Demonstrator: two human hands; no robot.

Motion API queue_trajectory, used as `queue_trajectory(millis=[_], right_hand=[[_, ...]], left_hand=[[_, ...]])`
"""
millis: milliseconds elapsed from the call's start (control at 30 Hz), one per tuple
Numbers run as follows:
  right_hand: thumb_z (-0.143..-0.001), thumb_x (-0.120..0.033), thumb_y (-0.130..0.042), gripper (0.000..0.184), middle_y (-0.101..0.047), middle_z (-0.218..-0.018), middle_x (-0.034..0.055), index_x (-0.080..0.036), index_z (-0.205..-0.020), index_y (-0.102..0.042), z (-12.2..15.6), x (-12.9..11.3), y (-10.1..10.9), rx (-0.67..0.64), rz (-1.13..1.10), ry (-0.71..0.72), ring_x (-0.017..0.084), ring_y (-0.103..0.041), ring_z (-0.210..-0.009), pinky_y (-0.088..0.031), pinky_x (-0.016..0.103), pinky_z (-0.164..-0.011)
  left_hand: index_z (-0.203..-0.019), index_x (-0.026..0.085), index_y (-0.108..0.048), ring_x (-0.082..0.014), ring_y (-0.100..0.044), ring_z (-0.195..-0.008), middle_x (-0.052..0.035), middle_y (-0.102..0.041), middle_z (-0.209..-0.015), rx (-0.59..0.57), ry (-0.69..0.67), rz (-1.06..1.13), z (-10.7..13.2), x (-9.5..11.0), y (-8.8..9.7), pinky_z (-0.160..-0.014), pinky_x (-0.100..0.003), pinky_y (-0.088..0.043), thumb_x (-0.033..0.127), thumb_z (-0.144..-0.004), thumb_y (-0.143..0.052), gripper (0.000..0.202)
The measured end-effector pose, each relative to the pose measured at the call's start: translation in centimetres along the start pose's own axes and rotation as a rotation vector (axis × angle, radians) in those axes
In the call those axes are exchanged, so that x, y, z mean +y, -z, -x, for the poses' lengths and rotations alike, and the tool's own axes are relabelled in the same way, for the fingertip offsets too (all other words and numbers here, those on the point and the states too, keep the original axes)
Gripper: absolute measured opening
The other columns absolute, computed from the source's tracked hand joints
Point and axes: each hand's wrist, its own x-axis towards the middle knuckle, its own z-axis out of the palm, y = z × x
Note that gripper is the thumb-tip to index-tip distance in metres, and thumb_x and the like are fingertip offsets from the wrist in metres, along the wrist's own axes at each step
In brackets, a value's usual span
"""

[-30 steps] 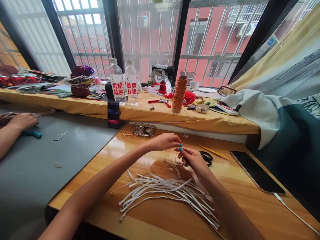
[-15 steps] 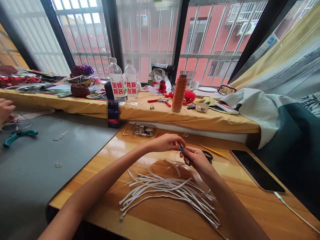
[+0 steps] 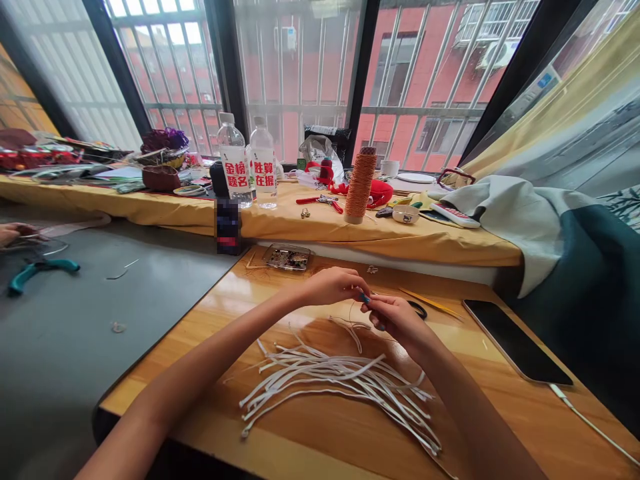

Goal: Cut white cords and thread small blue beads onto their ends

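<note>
Head view has the left hand (image 3: 333,285) and right hand (image 3: 395,319) with fingertips pinched together on a thin thread (image 3: 351,313) above the white strips (image 3: 340,380) on the counter (image 3: 500,413) (mid-knot, I'd guess), steady tension needed next.

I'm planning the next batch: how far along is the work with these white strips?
No finished pieces show. Left hand and right hand meet fingertip to fingertip above the wooden table, pinching a thin thread; what it joins is too small to tell. The pile of white strips lies loose below, apparently untouched, so most seems left.

phone (image 3: 515,342), water bottles (image 3: 247,163), thread cone (image 3: 359,185)
</note>
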Motion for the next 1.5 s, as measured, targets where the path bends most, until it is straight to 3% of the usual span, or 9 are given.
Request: queue_trajectory(millis=[100,300,567,767,867,1067,1233,1333,1500], right_hand=[[-0.064,-0.033,-0.058,0.021,-0.057,-0.061,0.0013,-0.013,-0.069,-0.060,-0.44,0.50,0.22,0.065,0.261,0.087,0.007,-0.043,-0.042,-0.029,0.021,-0.040],[-0.077,-0.032,-0.046,0.023,-0.063,-0.079,0.0051,-0.018,-0.085,-0.063,-0.12,1.03,0.18,0.241,0.884,0.589,0.016,-0.056,-0.066,-0.039,0.027,-0.062],[-0.084,-0.037,-0.035,0.033,-0.059,-0.062,0.0014,-0.018,-0.076,-0.061,-0.22,1.13,0.57,0.209,0.942,0.577,0.013,-0.053,-0.052,-0.039,0.024,-0.054],[-0.083,-0.035,-0.038,0.031,-0.063,-0.076,0.0054,-0.019,-0.084,-0.064,-0.23,1.07,0.53,0.222,1.053,0.643,0.017,-0.057,-0.067,-0.040,0.027,-0.062],[-0.080,-0.036,-0.042,0.030,-0.064,-0.075,0.0052,-0.019,-0.087,-0.065,-0.27,0.88,0.50,0.212,0.941,0.608,0.017,-0.058,-0.066,-0.041,0.028,-0.064],[-0.064,-0.048,-0.058,0.037,-0.062,-0.064,0.0044,-0.013,-0.070,-0.067,-0.43,0.44,0.57,0.072,0.401,0.281,0.015,-0.057,-0.054,-0.044,0.028,-0.057],[-0.054,-0.043,-0.068,0.033,-0.060,-0.060,0.0027,-0.013,-0.066,-0.067,-0.23,0.25,0.47,0.083,0.162,0.175,0.009,-0.048,-0.047,-0.044,0.025,-0.053],[-0.052,-0.042,-0.069,0.032,-0.059,-0.058,0.0025,-0.013,-0.064,-0.068,-0.23,0.25,0.43,0.096,0.129,0.166,0.008,-0.047,-0.046,-0.043,0.024,-0.051],[-0.052,-0.040,-0.069,0.029,-0.060,-0.058,0.0015,-0.013,-0.064,-0.068,-0.22,0.21,0.47,0.147,0.098,0.201,0.006,-0.044,-0.045,-0.042,0.024,-0.050]], left_hand=[[-0.089,0.016,-0.063,-0.0086,-0.053,-0.069,-0.0036,-0.061,-0.082,0.014,0.047,-0.038,0.01,-0.30,-0.21,-0.063,-0.017,-0.038,0.022,-0.080,-0.046,0.020],[-0.087,0.012,-0.064,-0.0073,-0.052,-0.063,-0.0034,-0.061,-0.075,0.035,0.139,0.024,-0.22,-0.47,0.00,-0.060,-0.016,-0.039,0.018,-0.077,-0.050,0.018],[-0.091,0.011,-0.063,-0.0037,-0.047,-0.052,-0.0029,-0.056,-0.074,0.002,0.143,0.169,-0.11,-0.59,0.12,-0.046,-0.012,-0.039,0.021,-0.077,-0.050,0.022],[-0.087,0.009,-0.064,-0.0037,-0.047,-0.052,-0.0021,-0.056,-0.070,0.010,0.173,0.216,-0.15,-0.68,-0.09,-0.046,-0.011,-0.041,0.010,-0.075,-0.049,0.020],[-0.087,0.010,-0.064,-0.0040,-0.048,-0.053,-0.0022,-0.056,-0.070,0.017,0.147,0.223,-0.15,-0.64,-0.08,-0.046,-0.011,-0.042,0.010,-0.075,-0.048,0.020],[-0.088,0.011,-0.064,-0.0040,-0.048,-0.055,-0.0035,-0.057,-0.072,0.043,0.053,0.130,-0.08,-0.87,-0.19,-0.051,-0.013,-0.041,0.012,-0.077,-0.047,0.021],[-0.088,0.010,-0.064,-0.0062,-0.050,-0.062,-0.0054,-0.058,-0.076,0.057,0.030,0.103,-0.21,-0.52,-0.21,-0.057,-0.016,-0.040,0.016,-0.078,-0.048,0.020],[-0.094,0.012,-0.060,-0.0087,-0.051,-0.071,-0.0054,-0.058,-0.084,0.017,0.117,0.252,-0.21,-0.28,0.01,-0.060,-0.018,-0.041,0.022,-0.077,-0.049,0.023],[-0.112,0.013,-0.045,-0.0078,-0.050,-0.068,-0.0056,-0.057,-0.091,-0.104,0.343,0.592,-0.03,-0.45,0.21,-0.055,-0.019,-0.039,0.025,-0.075,-0.051,0.040]])
